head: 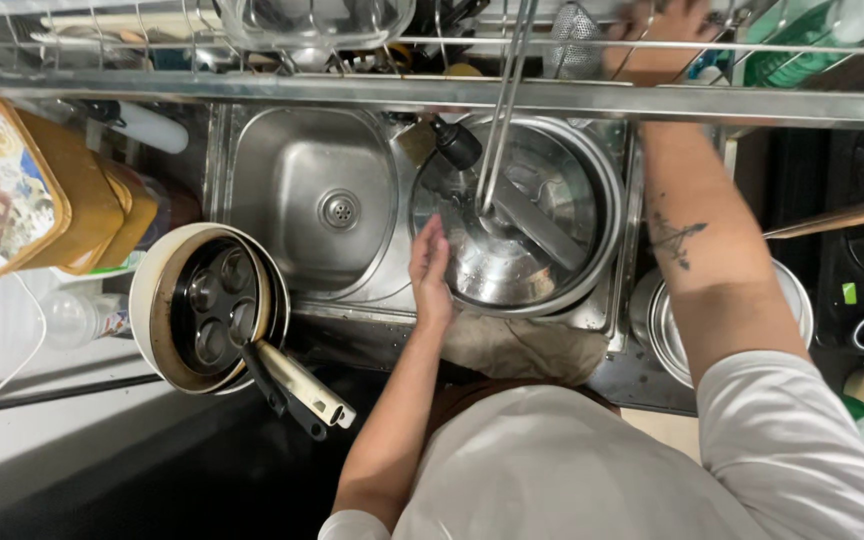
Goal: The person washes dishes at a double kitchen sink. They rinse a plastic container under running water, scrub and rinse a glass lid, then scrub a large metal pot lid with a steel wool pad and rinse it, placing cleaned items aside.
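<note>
Over the sink (252,150), the left hand (430,268) rests flat and open on the rim of the big steel bowl (542,215), gripping nothing. Up on the rack (432,95), the right hand (664,40) reaches; its grip is hidden. Steadying the bowl seems wise.

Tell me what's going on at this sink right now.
A person stands over a double sink. Their left hand rests at the rim of a large steel bowl in the right basin, under the tap. Their right hand reaches up into the wire dish rack overhead; what it touches is hidden. A multi-cup egg pan stacked with other pans sits on the counter to the left.
</note>
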`<state>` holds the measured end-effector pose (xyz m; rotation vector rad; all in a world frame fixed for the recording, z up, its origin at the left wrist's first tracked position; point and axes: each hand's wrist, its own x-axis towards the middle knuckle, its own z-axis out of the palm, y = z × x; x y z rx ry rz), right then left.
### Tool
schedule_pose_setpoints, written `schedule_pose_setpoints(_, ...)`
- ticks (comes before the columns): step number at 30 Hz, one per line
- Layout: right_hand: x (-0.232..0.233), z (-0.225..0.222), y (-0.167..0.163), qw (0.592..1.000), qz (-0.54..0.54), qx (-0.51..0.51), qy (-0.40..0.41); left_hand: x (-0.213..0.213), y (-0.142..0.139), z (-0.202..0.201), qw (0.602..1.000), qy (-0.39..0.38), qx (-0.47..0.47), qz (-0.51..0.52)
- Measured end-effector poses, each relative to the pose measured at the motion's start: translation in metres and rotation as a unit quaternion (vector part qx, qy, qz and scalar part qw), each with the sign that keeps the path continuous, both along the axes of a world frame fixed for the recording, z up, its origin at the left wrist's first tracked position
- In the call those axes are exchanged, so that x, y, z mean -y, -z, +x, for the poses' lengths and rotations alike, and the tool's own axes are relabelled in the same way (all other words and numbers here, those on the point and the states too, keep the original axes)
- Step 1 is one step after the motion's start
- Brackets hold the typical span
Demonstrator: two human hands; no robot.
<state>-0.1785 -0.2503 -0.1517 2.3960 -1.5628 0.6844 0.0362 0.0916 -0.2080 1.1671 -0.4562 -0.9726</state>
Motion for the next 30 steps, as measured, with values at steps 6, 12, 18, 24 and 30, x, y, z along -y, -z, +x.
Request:
schedule_pose_setpoints(6, 0.018, -0.049, 0.017, 0.995, 0.054, -0.024, 0.079, -0.016, 0.022, 0.016, 0.972, -0.152, 0.089, 0.157)
schedule_pose_setpoints(12, 0.020, -0.067, 0.034, 0.988, 0.005, -0.064, 0.142, -0.028, 0.031, 0.020, 0.969, -0.154, 0.073, 0.181)
schedule_pose_setpoints(18, 0.019, -0.061, 0.006, 0.981, -0.071, -0.129, 0.124, -0.037, 0.033, 0.021, 0.964, -0.155, 0.099, 0.193)
schedule_pose_setpoints(24, -0.017, -0.008, -0.013, 0.992, -0.093, -0.039, -0.076, -0.039, 0.029, 0.014, 0.964, -0.137, 0.106, 0.200)
schedule_pose_setpoints(30, -0.021, -0.010, 0.009, 0.992, -0.034, -0.028, -0.121, -0.042, 0.027, 0.014, 0.974, -0.125, 0.078, 0.171)
